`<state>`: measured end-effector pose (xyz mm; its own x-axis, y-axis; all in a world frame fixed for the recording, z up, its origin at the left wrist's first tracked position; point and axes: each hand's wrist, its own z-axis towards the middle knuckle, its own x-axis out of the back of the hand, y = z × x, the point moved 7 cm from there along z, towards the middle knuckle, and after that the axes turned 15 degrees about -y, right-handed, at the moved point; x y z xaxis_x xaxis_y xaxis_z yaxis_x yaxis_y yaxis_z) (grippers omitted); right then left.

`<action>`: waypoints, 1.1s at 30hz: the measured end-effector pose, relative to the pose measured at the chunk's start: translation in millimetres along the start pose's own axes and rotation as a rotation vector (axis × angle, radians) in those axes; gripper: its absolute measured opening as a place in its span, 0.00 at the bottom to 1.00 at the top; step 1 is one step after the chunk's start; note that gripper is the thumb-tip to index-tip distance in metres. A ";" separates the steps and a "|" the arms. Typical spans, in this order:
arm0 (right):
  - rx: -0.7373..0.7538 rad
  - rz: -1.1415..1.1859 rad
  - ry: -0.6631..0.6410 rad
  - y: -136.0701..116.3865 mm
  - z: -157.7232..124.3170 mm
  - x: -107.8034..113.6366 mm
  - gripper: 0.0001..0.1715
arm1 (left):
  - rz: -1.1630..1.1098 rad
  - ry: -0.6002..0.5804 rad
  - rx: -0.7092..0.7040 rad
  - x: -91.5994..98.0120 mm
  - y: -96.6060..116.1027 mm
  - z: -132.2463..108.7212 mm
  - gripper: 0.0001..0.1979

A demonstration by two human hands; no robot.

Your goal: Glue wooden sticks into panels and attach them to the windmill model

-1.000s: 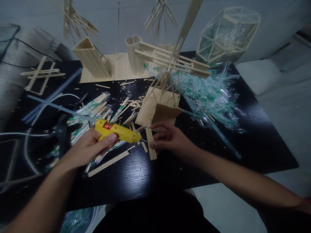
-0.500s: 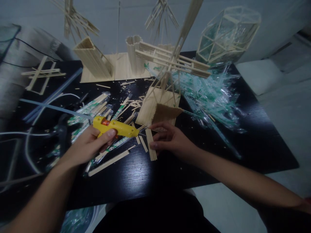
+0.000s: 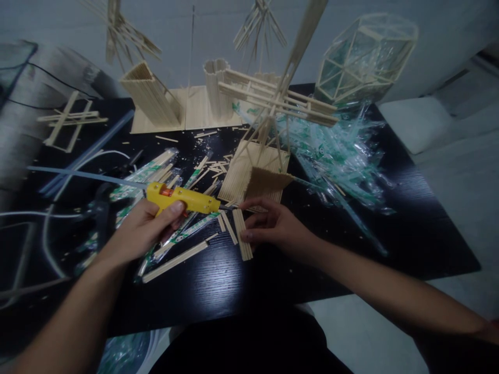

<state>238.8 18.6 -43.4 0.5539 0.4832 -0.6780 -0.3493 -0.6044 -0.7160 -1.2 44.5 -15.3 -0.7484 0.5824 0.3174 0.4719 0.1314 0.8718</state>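
My left hand (image 3: 154, 221) is wrapped round a yellow hot glue gun (image 3: 191, 201), a long translucent glue stick (image 3: 89, 176) trailing from its back. The dark nozzle points right and sits at the upper end of a small flat panel of wooden sticks (image 3: 243, 239). Closed on that panel's right side is my right hand (image 3: 273, 223), with the forefinger near the nozzle tip. Just behind stands a windmill model (image 3: 275, 104) of sticks, with crossed blades above a stick base (image 3: 237, 171) and an angled brown panel (image 3: 267, 184).
Wrapped chopsticks (image 3: 163, 166) and loose sticks (image 3: 175, 262) lie on the black table (image 3: 351, 249) to the left. Crumpled plastic wrappers (image 3: 335, 150) pile up at right. Stick towers (image 3: 156, 101) stand at the back, beside a faceted stick frame (image 3: 366, 57). A white cable (image 3: 47, 239) curves at left.
The glue gun has shifted slightly up and left, its nozzle now meeting the top end of the stick panel. My right hand stays almost in place.
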 end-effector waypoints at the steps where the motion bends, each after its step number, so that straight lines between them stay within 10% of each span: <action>1: 0.001 0.002 -0.008 0.4 0.2 -0.5 0.29 | -0.001 0.015 0.022 0.4 -0.3 0.1 0.32; 12: 0.013 -0.028 0.063 -0.3 1.1 6.9 0.30 | 0.306 0.421 0.403 33.6 6.0 -10.5 0.26; 25: 0.062 -0.063 0.062 -1.8 3.3 9.2 0.17 | 0.718 0.377 0.580 39.2 23.6 -13.3 0.30; 30: 0.048 -0.075 0.086 -0.9 2.9 11.0 0.17 | 0.921 0.542 0.136 22.7 43.3 -14.6 0.18; 33: 0.027 -0.117 0.098 -0.7 1.9 11.6 0.17 | 0.892 0.278 -0.348 -22.4 54.7 -7.0 0.10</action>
<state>244.0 25.9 -51.2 0.6623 0.4846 -0.5715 -0.2976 -0.5298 -0.7942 38.1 33.0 27.8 -0.2898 0.1389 0.9469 0.7850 -0.5316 0.3182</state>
